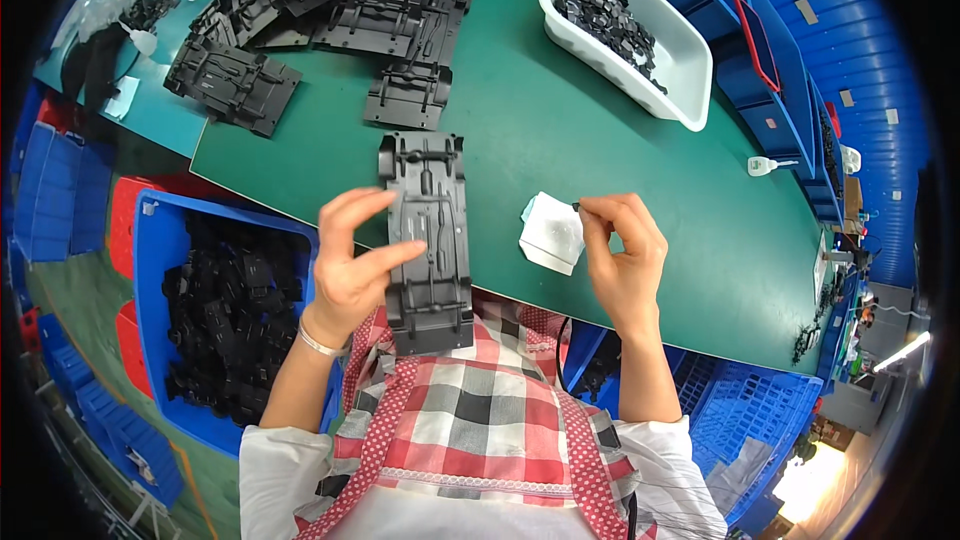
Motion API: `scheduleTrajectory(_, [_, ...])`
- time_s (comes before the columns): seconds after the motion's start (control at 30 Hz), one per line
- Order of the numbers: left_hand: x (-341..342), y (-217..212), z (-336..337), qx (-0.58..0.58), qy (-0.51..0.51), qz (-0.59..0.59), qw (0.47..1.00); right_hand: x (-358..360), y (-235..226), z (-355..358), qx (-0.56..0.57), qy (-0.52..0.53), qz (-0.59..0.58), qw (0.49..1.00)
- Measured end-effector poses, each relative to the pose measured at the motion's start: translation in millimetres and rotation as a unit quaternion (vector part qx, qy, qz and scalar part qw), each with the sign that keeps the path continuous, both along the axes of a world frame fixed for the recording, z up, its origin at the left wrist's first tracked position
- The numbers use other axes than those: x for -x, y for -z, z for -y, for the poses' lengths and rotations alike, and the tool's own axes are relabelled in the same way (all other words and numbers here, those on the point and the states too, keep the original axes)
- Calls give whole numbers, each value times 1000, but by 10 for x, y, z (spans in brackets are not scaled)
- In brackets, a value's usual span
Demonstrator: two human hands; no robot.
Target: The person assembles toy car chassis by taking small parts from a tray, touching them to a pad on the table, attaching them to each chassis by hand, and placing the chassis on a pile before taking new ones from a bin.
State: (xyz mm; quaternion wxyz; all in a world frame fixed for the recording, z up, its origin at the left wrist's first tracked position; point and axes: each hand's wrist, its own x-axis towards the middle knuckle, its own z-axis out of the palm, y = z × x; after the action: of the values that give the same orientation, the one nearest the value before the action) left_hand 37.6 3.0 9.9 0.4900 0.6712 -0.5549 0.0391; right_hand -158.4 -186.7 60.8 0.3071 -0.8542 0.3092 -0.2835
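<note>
A long black plastic toy-car chassis (428,210) lies lengthwise before me, its near end reaching past the table's front edge. My left hand (350,265) grips it along its left side, thumb and fingers on its upper face. Between the thumb and fingertips of my right hand (625,250) is a small black piece (577,207), mostly covered by the fingers. That hand hovers at the right rim of a small white square pad or shallow dish (550,232) on the green tabletop, to the right of the chassis.
More black chassis (350,25) are heaped at the far left. A white tub (690,90) of small black parts stands far right, beside blue bins (770,70). A white squeeze bottle (762,166) lies at right. Below left, a blue crate (150,300) holds black parts.
</note>
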Motion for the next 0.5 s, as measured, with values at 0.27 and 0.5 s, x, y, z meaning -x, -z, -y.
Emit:
scheduleTrajectory(0.27, [199, 126, -396, -88, 60, -146, 984, -14, 124, -14, 41, -76, -70, 994])
scheduleTrajectory(0.5, [165, 76, -388, -30, 166, -348, 922, -42, 137, -65, 93, -96, -117, 984])
